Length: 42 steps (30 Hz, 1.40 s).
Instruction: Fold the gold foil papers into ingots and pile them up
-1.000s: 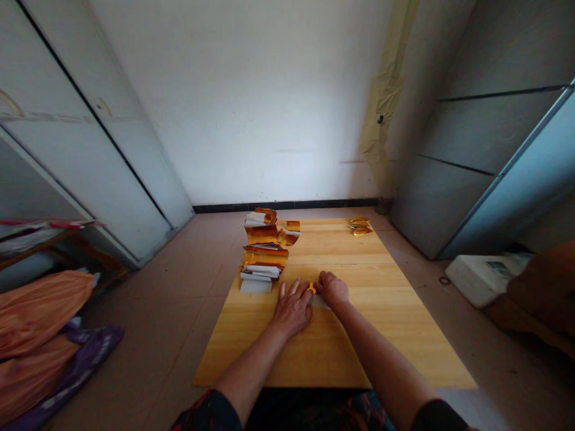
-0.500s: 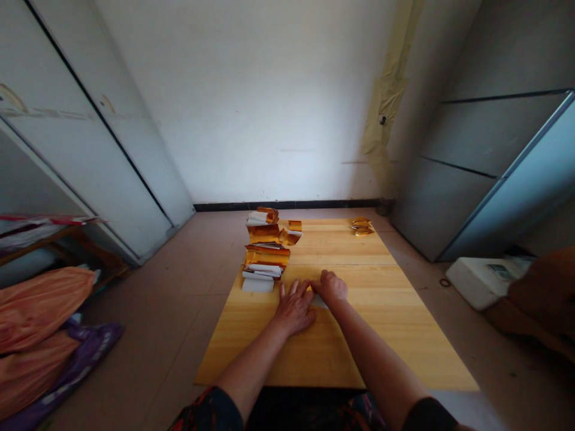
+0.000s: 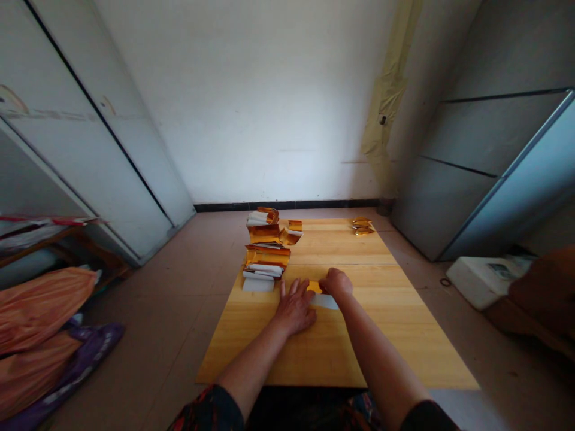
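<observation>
A sheet of gold foil paper with a white back lies partly folded on the wooden table; a white strip of it shows nearest me. My left hand rests on the sheet's left part, fingers spread and palm down. At its right part is my right hand, with fingers curled together on the paper; the fingertips are mostly hidden. Left of my left hand are stacks of gold-and-white paper, some curled. Several small folded gold pieces sit at the table's far right corner.
The wooden table stands before a white wall. A grey fridge and a white foam box are on the right. At left are a white cabinet and orange cloth.
My right hand has slid a little to the right along the paper, so more gold and white show between my hands. My left hand has stayed in place.
</observation>
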{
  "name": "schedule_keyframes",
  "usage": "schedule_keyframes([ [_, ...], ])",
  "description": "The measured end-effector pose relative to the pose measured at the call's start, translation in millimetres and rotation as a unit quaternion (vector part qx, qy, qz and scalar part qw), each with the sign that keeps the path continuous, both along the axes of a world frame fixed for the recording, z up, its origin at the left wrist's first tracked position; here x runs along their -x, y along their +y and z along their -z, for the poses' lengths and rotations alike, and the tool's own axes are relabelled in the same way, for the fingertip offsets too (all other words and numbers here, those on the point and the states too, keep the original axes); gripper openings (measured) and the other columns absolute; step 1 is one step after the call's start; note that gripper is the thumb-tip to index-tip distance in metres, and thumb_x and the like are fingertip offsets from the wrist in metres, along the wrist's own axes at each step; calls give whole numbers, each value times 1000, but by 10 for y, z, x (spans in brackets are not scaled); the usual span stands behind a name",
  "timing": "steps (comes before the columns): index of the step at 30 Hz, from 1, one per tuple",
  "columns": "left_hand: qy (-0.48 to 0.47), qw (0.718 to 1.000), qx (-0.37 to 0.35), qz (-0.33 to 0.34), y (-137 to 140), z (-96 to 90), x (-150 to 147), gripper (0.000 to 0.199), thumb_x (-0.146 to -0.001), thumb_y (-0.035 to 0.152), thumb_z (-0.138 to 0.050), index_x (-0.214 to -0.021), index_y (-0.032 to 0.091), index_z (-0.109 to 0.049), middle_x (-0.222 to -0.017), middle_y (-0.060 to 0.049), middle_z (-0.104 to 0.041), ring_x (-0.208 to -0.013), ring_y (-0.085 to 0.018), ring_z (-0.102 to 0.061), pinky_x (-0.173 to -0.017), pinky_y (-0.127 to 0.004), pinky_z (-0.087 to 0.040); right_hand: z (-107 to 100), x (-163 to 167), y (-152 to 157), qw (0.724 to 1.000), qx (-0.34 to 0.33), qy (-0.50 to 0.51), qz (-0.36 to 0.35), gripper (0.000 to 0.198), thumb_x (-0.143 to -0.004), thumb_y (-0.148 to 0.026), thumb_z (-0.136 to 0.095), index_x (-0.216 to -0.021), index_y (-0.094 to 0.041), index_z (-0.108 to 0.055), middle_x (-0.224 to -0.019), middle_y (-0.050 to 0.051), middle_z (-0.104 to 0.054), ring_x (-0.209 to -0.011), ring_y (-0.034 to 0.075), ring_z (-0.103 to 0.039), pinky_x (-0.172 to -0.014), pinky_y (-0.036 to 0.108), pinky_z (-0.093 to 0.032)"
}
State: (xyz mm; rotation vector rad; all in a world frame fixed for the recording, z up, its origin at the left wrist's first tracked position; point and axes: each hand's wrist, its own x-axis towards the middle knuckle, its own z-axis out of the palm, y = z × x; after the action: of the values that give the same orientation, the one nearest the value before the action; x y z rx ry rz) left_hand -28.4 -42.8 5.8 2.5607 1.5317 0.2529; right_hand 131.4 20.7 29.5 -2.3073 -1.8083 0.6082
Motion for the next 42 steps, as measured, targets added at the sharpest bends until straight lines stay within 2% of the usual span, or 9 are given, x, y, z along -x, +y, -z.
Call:
schedule_keyframes([
  [6, -10, 1000, -13, 1, 8, 16, 6, 36, -78, 38, -56, -112, 27, -51, -145, -6, -37, -136, -31, -24, -105, -68, -5, 71, -302, -37, 1000, -13, 19, 10, 18, -58, -21, -65, -75, -18, -65, -82, 7, -70, -76, 18, -64, -52, 21, -37],
  [12, -19, 998, -56, -2, 49, -49, -70, 28, -76, 36, -61, -101, 23, -56, -137, -8, -46, -132, -32, -30, -105, -66, -6, 118, -457, -97, 998, -45, 32, -13, 6, -62, -22, -63, -67, -20, -62, -76, 3, -68, -70, 14, -60, -50, 20, -31],
  [15, -34, 996, -78, -3, 105, -103, -175, 19, -78, 27, -60, -96, 20, -60, -127, -10, -53, -123, -30, -40, -105, -62, -16, 117, -456, -102, 998, -49, 32, -15, 6, -61, -21, -65, -66, -19, -61, -76, 3, -68, -70, 14, -58, -51, 20, -31],
  [19, -38, 996, -50, 66, 183, -129, -304, 20, -79, 11, -51, -93, 19, -63, -107, -8, -60, -102, -22, -52, -92, -40, -41, 114, -448, -99, 998, -58, 38, -14, 7, -62, -23, -65, -67, -20, -61, -77, 4, -67, -70, 14, -58, -52, 20, -31],
  [25, -30, 992, -55, 110, 189, -31, -340, 25, -85, 10, -42, -94, 19, -64, -98, -6, -62, -94, -19, -53, -85, -32, -45, 171, -464, -93, 997, -66, 41, -19, 7, -60, -17, -64, -66, -19, -62, -69, 3, -65, -65, 15, -56, -50, 21, -32],
  [27, -35, 992, -59, 108, 169, -10, -326, 23, -83, 10, -46, -96, 19, -63, -101, -6, -61, -96, -20, -53, -87, -32, -44, 221, -509, -124, 991, -106, 60, -54, 9, -63, -16, -61, -71, -19, -64, -73, 3, -65, -67, 14, -57, -54, 21, -37],
  [30, -52, 991, -50, 111, 143, -7, -304, 21, -79, 19, -56, -99, 19, -62, -107, -7, -60, -99, -21, -52, -89, -34, -44, 314, -636, -229, 959, -185, 125, -176, 16, -70, -15, -57, -80, -20, -68, -88, 3, -65, -77, 13, -59, -68, 22, -44],
  [35, -79, 990, -36, 107, 130, -3, -276, 30, -76, 32, -63, -103, 19, -61, -116, -8, -58, -105, -23, -51, -93, -36, -43, 387, -839, -441, 906, -229, 137, -328, 24, -70, -21, -64, -94, -22, -71, -112, 8, -59, -98, 20, -57, -86, 31, -45],
  [42, -73, 992, -40, 95, 125, 8, -301, 28, -77, 33, -64, -101, 19, -62, -114, -8, -58, -105, -23, -52, -93, -37, -42, 333, -768, -504, 915, -213, 98, -329, 18, -82, -27, -57, -92, -23, -72, -102, 7, -62, -94, 18, -56, -85, 29, -44],
])
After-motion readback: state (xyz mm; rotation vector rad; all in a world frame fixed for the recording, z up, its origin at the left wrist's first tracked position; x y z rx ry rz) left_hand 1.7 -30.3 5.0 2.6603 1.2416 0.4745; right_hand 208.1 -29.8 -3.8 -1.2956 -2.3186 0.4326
